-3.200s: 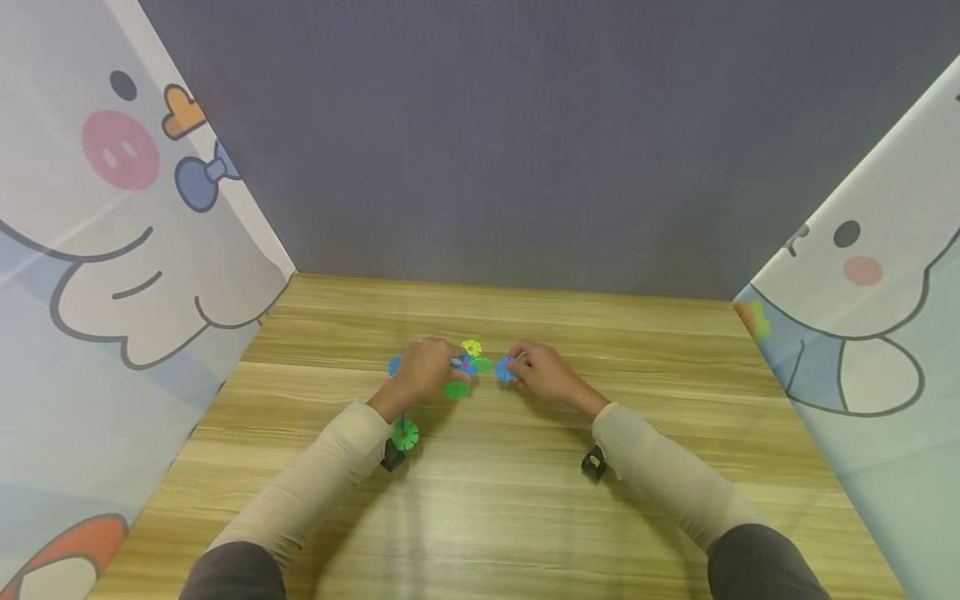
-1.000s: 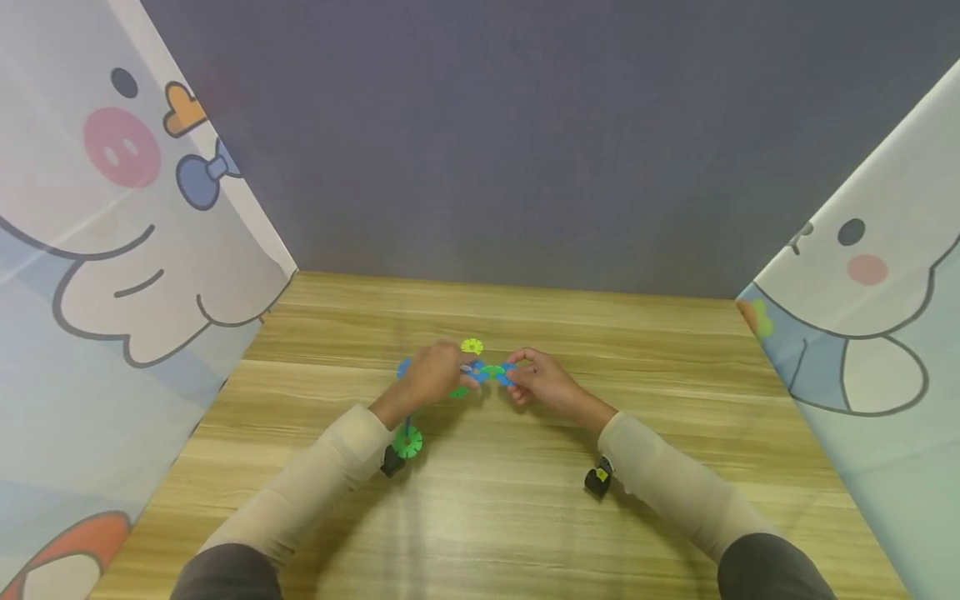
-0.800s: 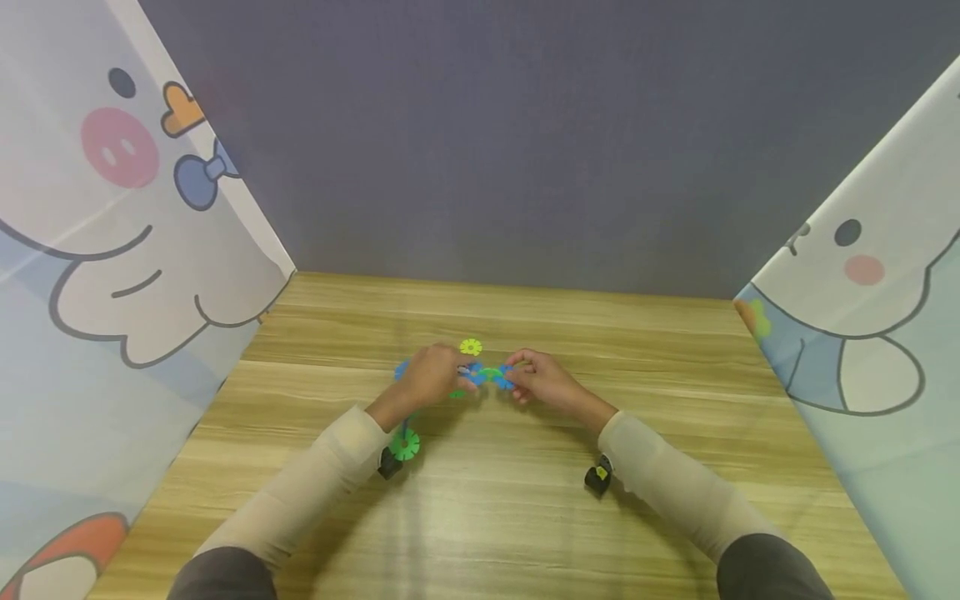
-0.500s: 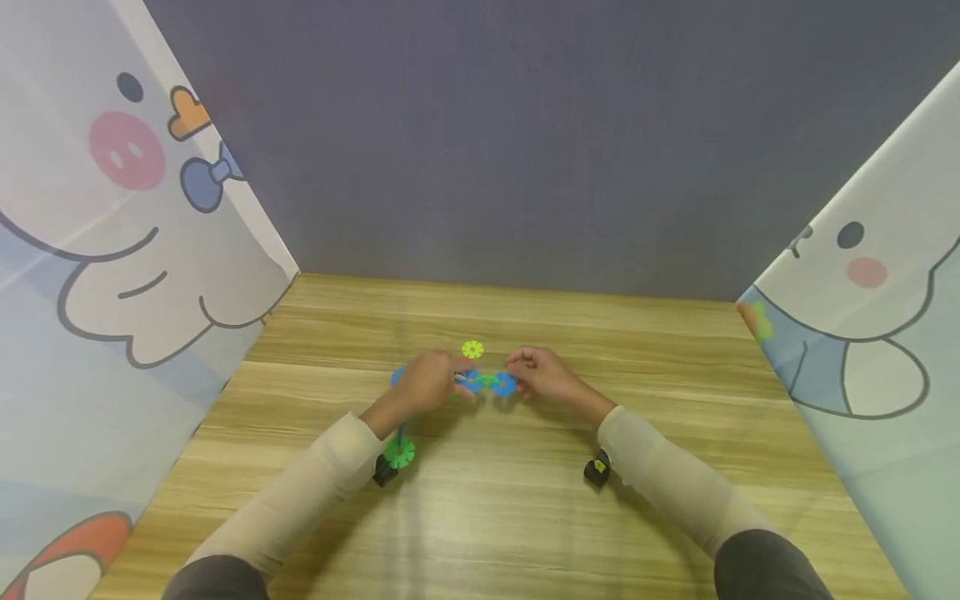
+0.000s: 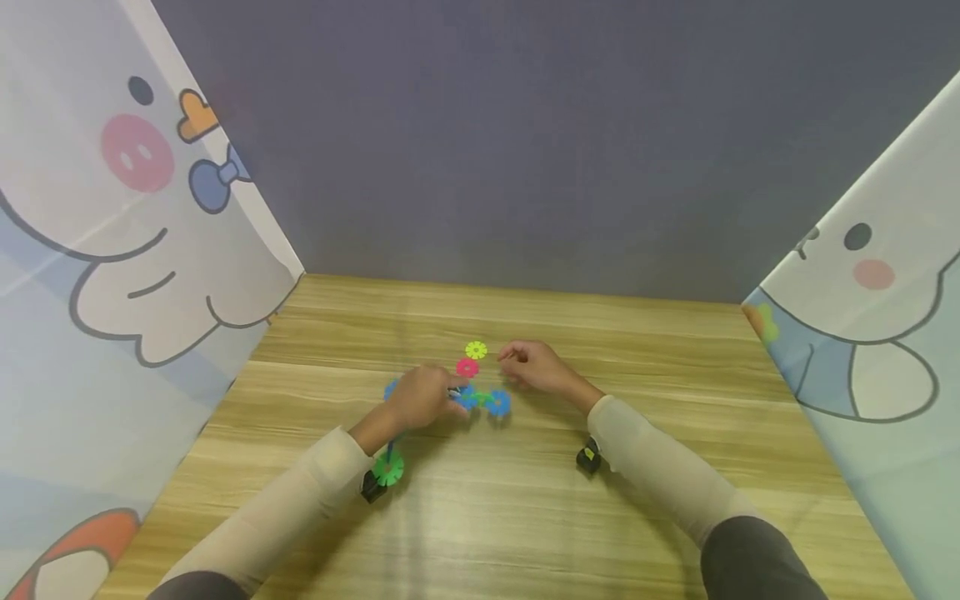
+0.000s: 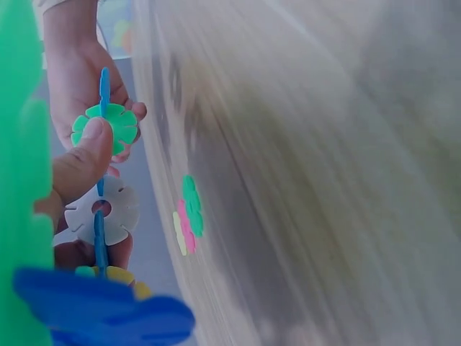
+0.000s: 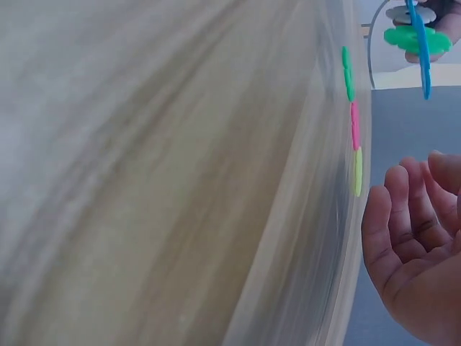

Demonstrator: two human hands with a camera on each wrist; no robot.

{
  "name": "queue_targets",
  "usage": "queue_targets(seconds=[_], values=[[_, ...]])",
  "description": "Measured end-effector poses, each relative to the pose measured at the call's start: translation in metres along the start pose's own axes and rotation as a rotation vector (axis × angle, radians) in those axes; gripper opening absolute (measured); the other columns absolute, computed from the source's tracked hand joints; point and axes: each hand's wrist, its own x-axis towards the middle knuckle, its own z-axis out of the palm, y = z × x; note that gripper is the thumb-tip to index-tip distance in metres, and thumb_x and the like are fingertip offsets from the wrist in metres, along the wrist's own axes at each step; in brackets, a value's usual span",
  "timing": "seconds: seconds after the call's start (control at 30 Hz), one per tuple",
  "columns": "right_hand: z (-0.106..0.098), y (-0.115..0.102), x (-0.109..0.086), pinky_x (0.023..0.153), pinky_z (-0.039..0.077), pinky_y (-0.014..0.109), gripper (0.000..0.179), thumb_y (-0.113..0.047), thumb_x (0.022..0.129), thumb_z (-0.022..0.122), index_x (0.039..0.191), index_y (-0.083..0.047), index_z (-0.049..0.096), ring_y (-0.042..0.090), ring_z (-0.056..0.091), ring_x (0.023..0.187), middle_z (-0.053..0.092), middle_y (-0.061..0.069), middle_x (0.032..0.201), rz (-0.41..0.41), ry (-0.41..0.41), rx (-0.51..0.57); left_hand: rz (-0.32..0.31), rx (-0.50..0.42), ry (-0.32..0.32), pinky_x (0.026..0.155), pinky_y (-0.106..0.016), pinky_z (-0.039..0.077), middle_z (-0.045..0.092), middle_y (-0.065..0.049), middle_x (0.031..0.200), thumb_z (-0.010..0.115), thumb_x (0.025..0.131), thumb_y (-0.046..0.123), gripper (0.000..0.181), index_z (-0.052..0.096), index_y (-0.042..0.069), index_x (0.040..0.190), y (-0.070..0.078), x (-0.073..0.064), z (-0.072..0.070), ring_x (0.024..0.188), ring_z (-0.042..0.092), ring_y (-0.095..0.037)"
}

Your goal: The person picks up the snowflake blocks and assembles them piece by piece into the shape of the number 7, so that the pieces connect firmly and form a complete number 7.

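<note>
My left hand (image 5: 422,396) grips a chain of slotted plastic flower discs, held over the table. Its thumb presses by a green disc (image 6: 119,124) and a white disc (image 6: 119,209). A blue disc (image 5: 498,403) forms the chain's right end; another green disc (image 5: 388,468) hangs near the left wrist. My right hand (image 5: 538,367) is to the right of the loose discs, fingers loosely bent, holding nothing. Flat on the table lie a yellow disc (image 5: 476,350), a pink disc (image 5: 467,367) and a loose green disc (image 7: 347,72), the last hidden in the head view.
The wood-grain table (image 5: 510,517) runs back to a grey panel (image 5: 480,150). Cartoon-printed panels stand at the left (image 5: 172,250) and right (image 5: 862,333). Small black cameras sit at the left wrist (image 5: 372,486) and right wrist (image 5: 588,457).
Earlier the right fingers brought a blue disc to the chain's green disc; it now stays joined there. The right hand has let go and drawn away; the left hand and chain moved nearer, uncovering the pink disc.
</note>
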Motion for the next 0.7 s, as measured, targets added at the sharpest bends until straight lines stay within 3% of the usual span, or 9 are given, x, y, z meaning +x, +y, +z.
queue_targets(seconds=[0.3,0.5,0.7], values=[[0.014,-0.004,0.017,0.065,0.06,0.029,0.022,-0.016,0.103,0.061,0.12,-0.006,0.07,0.016,0.067,0.074,0.073,0.01,0.093,-0.107,-0.039,-0.178,-0.001,-0.049,-0.009,0.079,-0.031,0.063,0.079,-0.008,0.104,0.085,0.08,0.03,0.047,0.075,0.004,0.118,0.001,-0.013,-0.002,0.089,0.077,-0.021],[0.026,-0.012,0.03,0.081,0.059,0.028,0.023,-0.013,0.1,0.065,0.121,-0.008,0.072,0.013,0.071,0.091,0.077,0.003,0.105,-0.237,-0.105,-0.354,-0.01,-0.06,-0.011,0.08,-0.031,0.063,0.08,-0.007,0.102,0.086,0.08,0.029,0.046,0.076,0.004,0.117,0.001,-0.015,-0.001,0.088,0.076,-0.02],[0.036,-0.016,0.039,0.095,0.058,0.03,0.027,-0.013,0.101,0.065,0.127,-0.01,0.07,0.017,0.072,0.111,0.075,0.002,0.121,-0.266,-0.187,-0.43,-0.011,-0.066,-0.005,0.076,-0.029,0.063,0.08,-0.008,0.099,0.086,0.079,0.029,0.047,0.076,0.003,0.116,-0.001,-0.016,0.0,0.085,0.076,-0.019]])
